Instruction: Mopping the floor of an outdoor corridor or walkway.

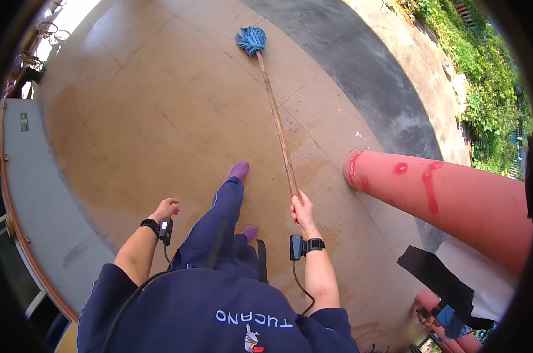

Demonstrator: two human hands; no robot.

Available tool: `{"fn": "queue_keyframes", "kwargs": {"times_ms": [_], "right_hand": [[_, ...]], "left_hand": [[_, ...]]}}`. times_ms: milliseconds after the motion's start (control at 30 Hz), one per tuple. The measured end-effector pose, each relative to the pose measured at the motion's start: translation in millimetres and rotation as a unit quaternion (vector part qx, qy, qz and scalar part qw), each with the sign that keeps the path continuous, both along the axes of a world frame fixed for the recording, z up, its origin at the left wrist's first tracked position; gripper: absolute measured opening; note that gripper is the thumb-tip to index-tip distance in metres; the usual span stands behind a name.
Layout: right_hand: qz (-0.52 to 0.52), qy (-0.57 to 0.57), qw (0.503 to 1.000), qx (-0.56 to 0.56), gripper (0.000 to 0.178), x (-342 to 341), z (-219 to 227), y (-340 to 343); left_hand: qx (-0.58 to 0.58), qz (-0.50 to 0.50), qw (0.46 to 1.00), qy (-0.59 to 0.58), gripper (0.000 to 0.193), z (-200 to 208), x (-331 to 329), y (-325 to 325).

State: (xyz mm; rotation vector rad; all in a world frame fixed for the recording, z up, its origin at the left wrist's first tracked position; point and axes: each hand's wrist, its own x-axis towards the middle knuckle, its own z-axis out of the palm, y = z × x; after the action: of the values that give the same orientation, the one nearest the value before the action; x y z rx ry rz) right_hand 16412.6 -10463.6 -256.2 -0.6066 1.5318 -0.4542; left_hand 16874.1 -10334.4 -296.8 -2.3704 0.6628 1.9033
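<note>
A mop [276, 115] with a long wooden handle reaches forward from me, its blue string head [251, 41] lying on the wet-looking tan floor. My right hand [302, 209] is wrapped round the near end of the handle. Off to the left, my left hand [166, 207] hangs apart from the mop beside my leg. Its fingers are loosely curled, and nothing shows in them. Both wrists carry a dark strap with a small cabled device.
A thick pink column [437, 185] with red smears stands at the right. Along the left runs a grey panel or wall [37, 176]. Dark paving [372, 76] curves past the floor's far right edge, with green plants [484, 76] beyond. Black and white sheets [443, 288] lie lower right.
</note>
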Motion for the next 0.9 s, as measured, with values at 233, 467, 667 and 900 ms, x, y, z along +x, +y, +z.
{"fn": "queue_keyframes", "kwargs": {"times_ms": [233, 467, 667, 900], "right_hand": [[0.058, 0.177, 0.982, -0.039, 0.044, -94, 60, 366], [0.005, 0.248, 0.950, 0.190, 0.033, -116, 139, 673], [0.045, 0.299, 0.933, 0.197, 0.033, -154, 183, 673], [0.173, 0.347, 0.919, 0.075, 0.038, -209, 181, 434]], "left_hand": [[-0.078, -0.132, 0.988, -0.006, 0.031, -24, -39, 0], [-0.035, -0.284, 0.958, 0.003, 0.032, -29, -141, 35], [-0.037, -0.329, 0.944, 0.009, 0.032, -26, -170, 45], [-0.015, -0.289, 0.955, -0.063, 0.030, -52, -102, 45]]}}
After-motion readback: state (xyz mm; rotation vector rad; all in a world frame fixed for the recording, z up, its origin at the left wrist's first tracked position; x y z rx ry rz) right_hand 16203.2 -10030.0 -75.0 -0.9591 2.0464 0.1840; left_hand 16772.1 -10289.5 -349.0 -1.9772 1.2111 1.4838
